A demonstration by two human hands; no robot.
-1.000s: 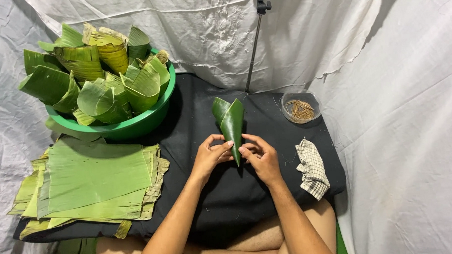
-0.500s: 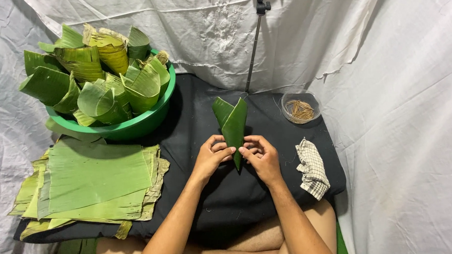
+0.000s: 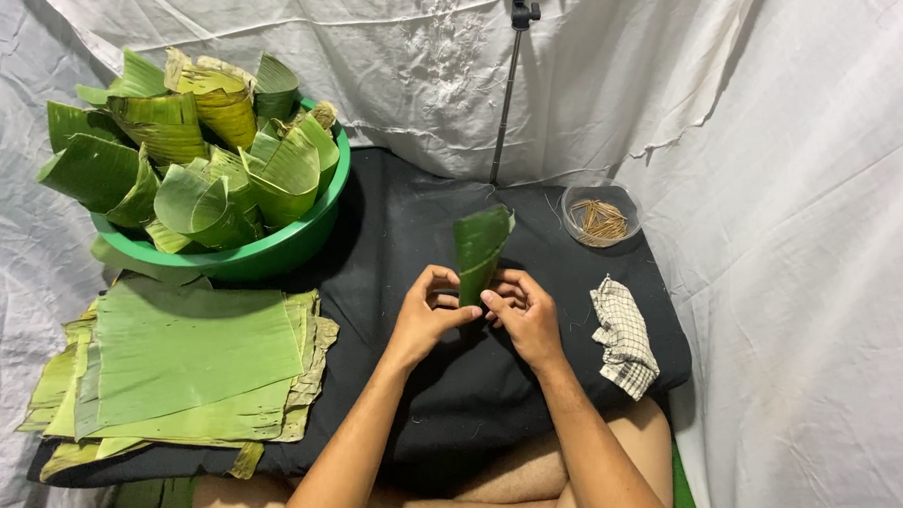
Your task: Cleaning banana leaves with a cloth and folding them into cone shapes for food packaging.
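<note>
I hold a green banana-leaf cone (image 3: 480, 247) upright over the black cloth, point down between my fingers. My left hand (image 3: 427, 313) grips its lower part from the left, thumb against the leaf. My right hand (image 3: 522, 315) pinches the same lower part from the right. The cone's open mouth faces up and away from me. Both hands sit close together, fingers touching the leaf.
A green basin (image 3: 271, 253) piled with folded leaf cones stands at the far left. A stack of flat banana leaves (image 3: 182, 370) lies at the near left. A small clear bowl of wooden sticks (image 3: 600, 215) and a checked cloth (image 3: 624, 335) sit to the right. White sheets hang all round.
The leaf's two spread flaps have been rolled together into a single narrower cone. My hands stay in about the same place.
</note>
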